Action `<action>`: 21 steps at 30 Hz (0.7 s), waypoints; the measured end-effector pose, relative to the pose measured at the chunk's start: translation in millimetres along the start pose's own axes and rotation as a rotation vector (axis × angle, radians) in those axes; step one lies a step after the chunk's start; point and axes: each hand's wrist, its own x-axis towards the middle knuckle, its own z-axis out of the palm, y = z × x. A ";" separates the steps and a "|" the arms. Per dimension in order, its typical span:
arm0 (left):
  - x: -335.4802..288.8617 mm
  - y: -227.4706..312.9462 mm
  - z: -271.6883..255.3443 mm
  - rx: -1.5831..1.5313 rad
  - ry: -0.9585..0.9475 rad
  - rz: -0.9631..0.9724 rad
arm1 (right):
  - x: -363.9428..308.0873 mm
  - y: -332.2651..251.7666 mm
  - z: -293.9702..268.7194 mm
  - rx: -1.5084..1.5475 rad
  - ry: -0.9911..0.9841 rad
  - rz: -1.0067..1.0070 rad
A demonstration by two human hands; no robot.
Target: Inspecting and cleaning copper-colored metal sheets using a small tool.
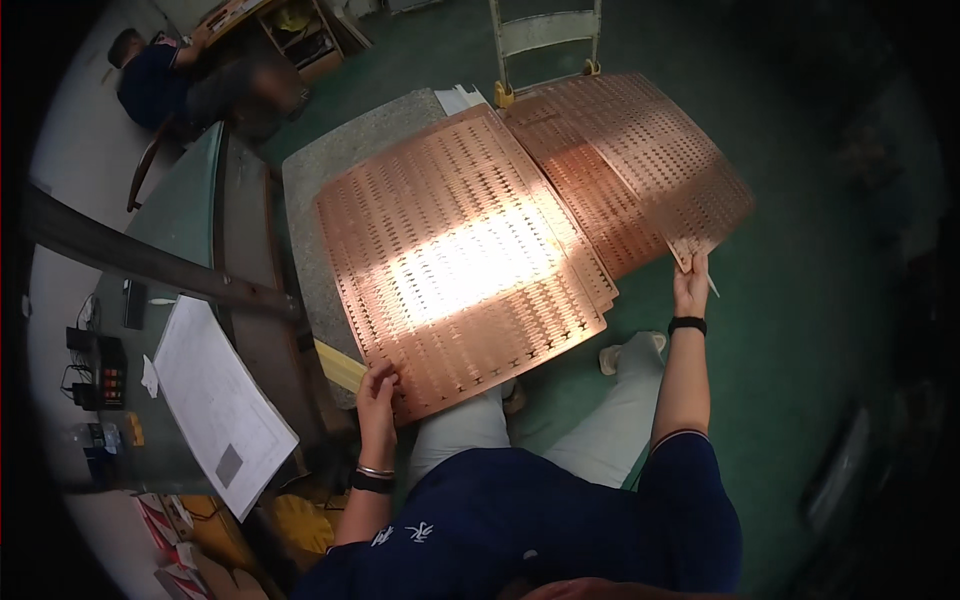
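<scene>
A large copper-coloured perforated sheet (400, 215) lies in front of me, bright with reflected light, with more sheet edges showing under its right side. My left hand (377, 392) is closed on its near left corner, fingers curled at the edge. To the right, another perforated copper sheet (680, 150) lies over others and sticks out past them. My right hand (690, 285) pinches the near corner of this sheet. A thin white stick-like thing (713, 280) juts out beside the right fingers; its kind is unclear.
Beneath the left sheets is a grey speckled board (330, 150). A white metal frame with yellow feet (548, 35) stands behind the right stack. At left, a green table (180, 230) holds a paper sheet (225, 410) and small devices. A person (165, 85) sits at the far left.
</scene>
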 end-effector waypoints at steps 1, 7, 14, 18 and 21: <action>0.4 -5.6 2.2 -0.006 0.039 0.004 | 22.3 6.9 -36.7 0.121 -0.483 0.021; -19.9 -32.6 -17.4 0.531 0.219 0.157 | 53.1 83.4 -5.5 -0.148 0.827 0.299; -27.3 -29.9 -34.1 0.119 0.178 -0.181 | -40.0 64.6 9.7 -0.747 0.684 0.599; -27.5 -11.0 -32.7 0.046 0.139 -0.267 | -101.5 37.8 55.6 -0.698 0.480 0.539; -29.0 -1.8 -32.4 0.027 0.111 -0.276 | -148.2 23.7 95.4 -0.760 0.379 0.562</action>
